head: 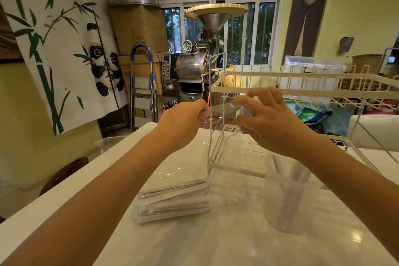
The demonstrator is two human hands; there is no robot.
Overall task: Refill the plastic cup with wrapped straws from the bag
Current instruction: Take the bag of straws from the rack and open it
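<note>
Hands pinch the clear bag (183, 170): left hand (183, 121), right hand (265, 119) (at its mouth).

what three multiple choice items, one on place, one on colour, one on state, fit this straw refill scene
1. Where does the clear plastic cup stand?
A. under the right forearm, right of the bag
B. on the wire rack
C. on the floor

2. What colour is the wire dish rack?
A. black
B. cream white
C. red

3. What is the left hand doing?
A. lying flat on the table
B. pinching the top of the clear plastic bag of paper-wrapped straws
C. holding the cup

Answers: 1 A, it stands right of the bag; 2 B, its wires look pale cream; 3 B, its fingers close on the bag's film.
</note>
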